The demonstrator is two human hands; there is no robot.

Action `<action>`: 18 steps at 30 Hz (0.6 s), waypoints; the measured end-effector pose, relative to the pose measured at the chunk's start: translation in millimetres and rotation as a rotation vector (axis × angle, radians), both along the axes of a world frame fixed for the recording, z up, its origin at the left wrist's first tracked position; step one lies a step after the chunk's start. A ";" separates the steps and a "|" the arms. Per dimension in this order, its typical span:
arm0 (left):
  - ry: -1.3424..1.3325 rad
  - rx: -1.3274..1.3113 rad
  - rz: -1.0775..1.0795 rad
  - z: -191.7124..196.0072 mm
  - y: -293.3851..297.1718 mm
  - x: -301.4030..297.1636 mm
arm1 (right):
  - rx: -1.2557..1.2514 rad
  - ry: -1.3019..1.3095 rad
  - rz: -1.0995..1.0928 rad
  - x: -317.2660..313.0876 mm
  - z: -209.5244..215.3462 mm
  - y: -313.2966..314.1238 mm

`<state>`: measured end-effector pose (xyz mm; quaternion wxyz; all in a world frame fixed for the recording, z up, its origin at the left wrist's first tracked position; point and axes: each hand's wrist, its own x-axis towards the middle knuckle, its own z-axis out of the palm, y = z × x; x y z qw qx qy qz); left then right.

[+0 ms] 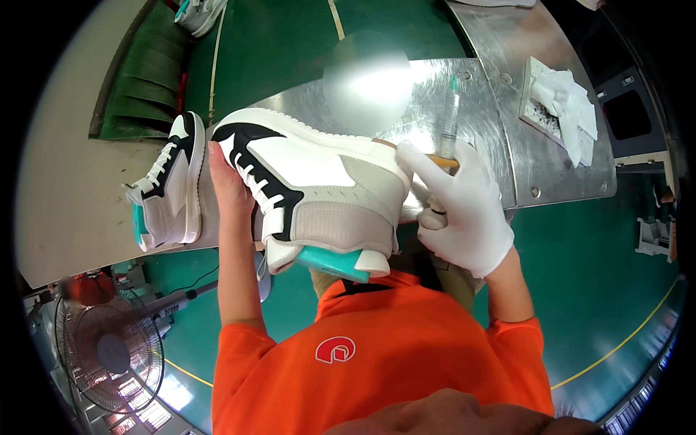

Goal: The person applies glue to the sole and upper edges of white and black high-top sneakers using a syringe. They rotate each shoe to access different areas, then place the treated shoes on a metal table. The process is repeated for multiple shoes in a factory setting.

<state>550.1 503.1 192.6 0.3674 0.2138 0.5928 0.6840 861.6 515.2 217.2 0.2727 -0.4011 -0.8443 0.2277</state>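
Note:
A high-top sneaker (312, 167) in white, grey and black, laced in white, is held on its side before my chest. Turquoise padding (333, 262) shows in its collar opening. My bare left hand (230, 181) is closed round the toe end, its fingers partly hidden behind the shoe. At the heel end of the sole, my right hand (467, 210) in a white glove has its fingertips against the edge. A clear syringe (450, 119) with a green tip rises from this closed hand. A thin brown stick (442, 161) also pokes out between its fingers.
A matching sneaker (174, 185) lies on the pale table (65, 196) at left. On the metal table (500, 130), a tray (535, 109) holds crumpled white cloth or paper (569, 109). Green flaps (141, 87) hang at far left; a fan (112, 351) stands lower left.

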 end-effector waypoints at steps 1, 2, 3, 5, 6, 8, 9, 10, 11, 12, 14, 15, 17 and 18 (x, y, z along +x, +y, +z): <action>-0.017 0.047 -0.054 -5.0 -0.5 -6.4 | 0.026 -0.045 0.019 -2.8 3.0 1.0; 0.004 0.064 -0.081 -8.6 -0.1 -12.2 | 0.052 -0.090 0.038 -5.1 4.8 0.3; 0.025 0.084 -0.110 -10.7 1.4 -16.6 | 0.083 -0.088 0.041 -7.1 4.5 -1.3; 0.053 0.084 -0.099 -11.5 1.7 -17.6 | 0.145 -0.084 0.043 -10.1 -0.2 -5.3; 0.042 0.092 -0.102 -11.1 1.4 -18.2 | 0.132 -0.071 0.029 -9.6 -3.4 -7.7; 0.036 0.096 -0.119 -11.2 0.4 -19.1 | 0.107 -0.045 -0.003 -2.8 -8.3 -16.1; 0.039 0.097 -0.136 -11.2 1.4 -19.7 | 0.085 -0.066 -0.001 1.6 -7.5 -18.8; 0.043 0.098 -0.153 -12.1 2.9 -20.0 | 0.063 -0.087 0.000 7.1 -6.1 -22.0; -0.040 0.086 -0.121 -16.4 5.1 -20.0 | 0.042 -0.108 -0.001 13.6 -4.4 -25.4; -0.060 0.083 -0.137 -18.4 8.2 -19.5 | 0.033 -0.157 0.000 21.4 -2.3 -28.3; -0.133 0.112 -0.225 -17.7 9.7 -24.7 | 0.046 0.017 -0.047 35.7 -12.3 -33.6; -0.157 0.118 -0.269 -16.6 12.8 -27.5 | 0.058 0.103 -0.068 41.6 -18.4 -35.6; -0.142 0.124 -0.296 -15.3 22.8 -30.1 | 0.052 0.187 -0.195 45.4 -23.6 -35.8; -0.122 0.125 -0.263 -10.4 30.8 -26.0 | 0.082 0.240 -0.250 44.4 -25.7 -31.9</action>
